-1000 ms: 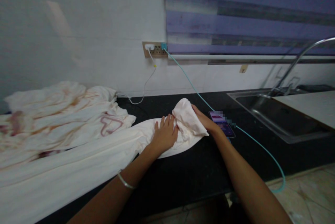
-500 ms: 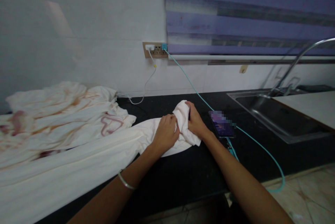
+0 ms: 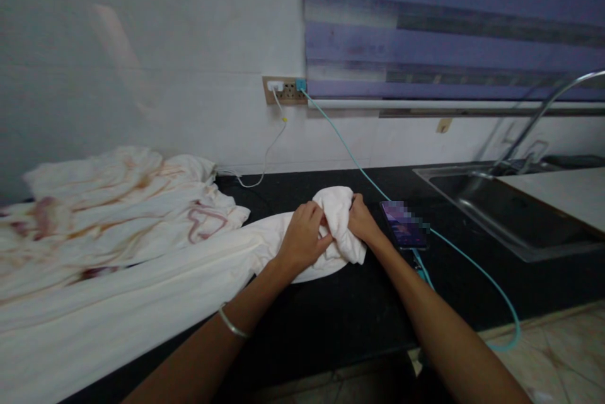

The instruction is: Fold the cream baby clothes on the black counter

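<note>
A stained heap (image 3: 137,199) lay beside the white cloth (image 3: 165,287) on the counter (image 3: 350,322). Our left hand (image 3: 304,234) held the cloth's bunched end in curled fingers; our right hand (image 3: 363,221) gripped its right side. Near that lay a phone (image 3: 401,230), screen unreadable, then the sink (image 3: 505,212).

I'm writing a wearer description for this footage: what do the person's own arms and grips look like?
The left forearm and right forearm are bare, no sleeves in view. A thin, pale, metallic-looking bangle circles the left. The left grip and right grip wear no gloves.
</note>
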`<state>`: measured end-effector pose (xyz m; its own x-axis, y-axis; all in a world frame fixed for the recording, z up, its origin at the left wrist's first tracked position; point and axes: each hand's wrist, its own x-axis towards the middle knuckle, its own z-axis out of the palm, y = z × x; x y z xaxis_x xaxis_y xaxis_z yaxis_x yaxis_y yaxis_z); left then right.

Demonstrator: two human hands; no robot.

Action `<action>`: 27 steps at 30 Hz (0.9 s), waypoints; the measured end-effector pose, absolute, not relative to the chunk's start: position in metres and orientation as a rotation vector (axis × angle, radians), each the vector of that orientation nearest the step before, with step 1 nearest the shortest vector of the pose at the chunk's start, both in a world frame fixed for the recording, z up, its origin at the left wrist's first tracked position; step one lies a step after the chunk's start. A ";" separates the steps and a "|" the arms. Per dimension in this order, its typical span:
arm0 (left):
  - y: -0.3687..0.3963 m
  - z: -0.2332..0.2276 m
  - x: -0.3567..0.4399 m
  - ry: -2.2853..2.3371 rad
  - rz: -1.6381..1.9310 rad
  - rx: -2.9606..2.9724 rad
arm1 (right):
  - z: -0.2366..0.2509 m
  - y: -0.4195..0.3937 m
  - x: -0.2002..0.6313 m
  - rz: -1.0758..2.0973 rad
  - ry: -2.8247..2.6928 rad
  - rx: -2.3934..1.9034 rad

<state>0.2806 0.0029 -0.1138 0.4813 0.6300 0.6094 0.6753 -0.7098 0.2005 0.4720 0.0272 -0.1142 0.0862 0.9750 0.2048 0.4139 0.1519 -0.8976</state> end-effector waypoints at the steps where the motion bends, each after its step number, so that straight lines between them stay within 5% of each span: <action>1: 0.001 -0.112 0.281 -1.167 -1.048 -2.645 | -0.114 0.027 0.471 0.777 -1.469 -1.424; 10: -0.008 -0.114 0.295 -1.441 -1.002 -2.898 | -0.111 0.028 0.478 1.049 -1.633 -1.009; 27: -0.023 -0.110 0.303 -1.789 -1.156 -2.733 | -0.105 0.028 0.474 0.893 -1.157 -1.318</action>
